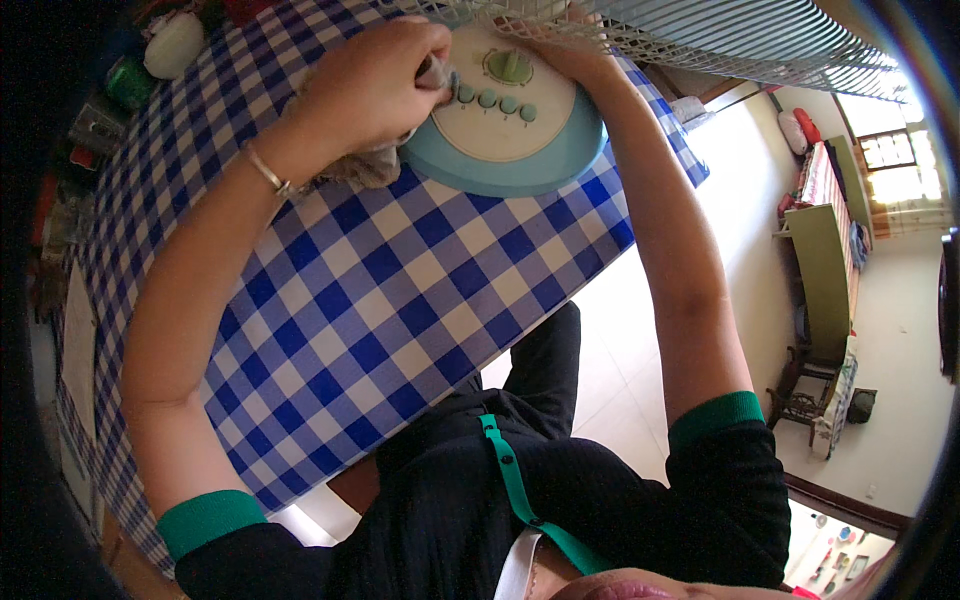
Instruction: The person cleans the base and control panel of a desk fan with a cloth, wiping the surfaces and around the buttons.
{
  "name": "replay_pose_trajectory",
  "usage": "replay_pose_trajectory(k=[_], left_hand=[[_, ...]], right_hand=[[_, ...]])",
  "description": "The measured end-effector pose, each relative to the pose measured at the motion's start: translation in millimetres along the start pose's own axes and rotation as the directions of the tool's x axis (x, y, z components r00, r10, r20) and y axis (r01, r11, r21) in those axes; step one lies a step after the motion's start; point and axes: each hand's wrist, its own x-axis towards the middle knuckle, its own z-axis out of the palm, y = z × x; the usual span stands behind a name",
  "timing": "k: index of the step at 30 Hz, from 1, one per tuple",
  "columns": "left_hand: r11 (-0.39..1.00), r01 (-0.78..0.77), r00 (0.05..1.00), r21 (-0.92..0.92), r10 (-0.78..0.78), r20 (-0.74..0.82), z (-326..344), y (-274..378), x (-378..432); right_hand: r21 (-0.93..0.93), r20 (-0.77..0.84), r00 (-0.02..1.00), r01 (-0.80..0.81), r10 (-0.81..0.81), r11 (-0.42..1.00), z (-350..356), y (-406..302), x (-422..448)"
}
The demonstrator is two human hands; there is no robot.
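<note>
A table fan's round base, pale blue with a cream panel, a green dial and several round buttons, stands on a blue-and-white checked tablecloth. My left hand, with a bangle at the wrist, grips a greyish cloth against the left side of the panel, beside the buttons. My right hand lies at the far right of the base, partly behind the fan's wire grille; its fingers are mostly hidden, and what it holds cannot be told.
Jars and containers, one with a green part, line the table's far left edge near a white rounded object. The grille overhangs the top right. The table's near edge runs diagonally before my body. A wooden chair stands across the room.
</note>
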Motion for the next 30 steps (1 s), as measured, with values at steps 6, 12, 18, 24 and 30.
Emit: replay_pose_trajectory(k=[6, 12, 18, 24, 30], left_hand=[[0.929, -0.102, 0.899, 0.356, 0.239, -0.368, 54, -85, 32], [0.994, 0.024, 0.998, -0.106, -0.030, -0.060, 3, -10, -3], [0.973, 0.226, 0.974, 0.039, -0.227, 0.027, 8, -2, 28], [0.969, 0.228, 0.961, -0.092, -0.239, -0.142, 83, -87, 96], [0.994, 0.076, 0.997, -0.078, -0.077, -0.006, 26, -33, 32]], right_hand=[[0.023, -0.004, 1.000, 0.026, -0.026, 0.999, 3, -16, 12], [0.009, -0.003, 1.000, -0.006, 0.006, 1.000, 5, -1, 1], [-0.023, 0.049, 0.997, -0.062, 0.064, 0.998, 4, -3, -3], [0.499, -0.199, 0.980, 0.115, -0.016, 0.859, 30, 15, 6], [0.009, -0.106, 0.993, 0.053, -0.052, 0.999, 30, 14, 0]])
